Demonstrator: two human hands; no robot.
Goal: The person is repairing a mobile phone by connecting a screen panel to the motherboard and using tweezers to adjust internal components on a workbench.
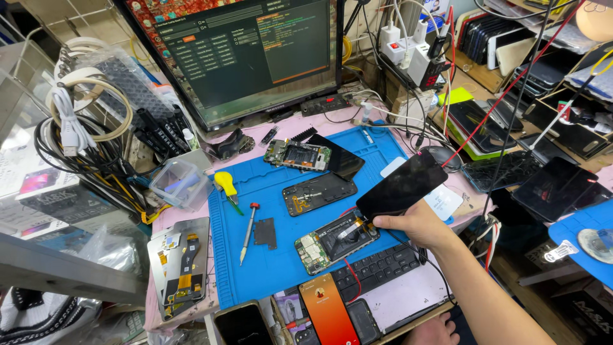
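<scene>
Just above the right hand (415, 223), a dark phone screen panel (402, 185) stands tilted off the counter (306, 124), the fingers clamped on its lower edge near one corner. Directly below and to the left of that hand lies an opened phone body (335, 241) on the blue work mat (268, 268), its circuit board and a red wire exposed. The panel's near corner sits close over this body, and whether a flex cable joins the two cannot be told from this view.

The left hand (434, 332) shows only at the bottom edge, resting low with nothing visibly in it; whether its fingers are spread or curled cannot be told.

The hold is the weak point: a thin glass panel pinched at one edge could slip or twist, and it would fall onto the bare board beneath. If a cable does link them, lifting the panel further from the hand's present height could strain or tear it.

Farther left of the hand, a screwdriver (248, 233) with a red cap lies loose beside a small metal shield (265, 232); a careless sweep could roll it into the open phone. A black keyboard (373, 268) crowds the space just under the wrist.
</scene>
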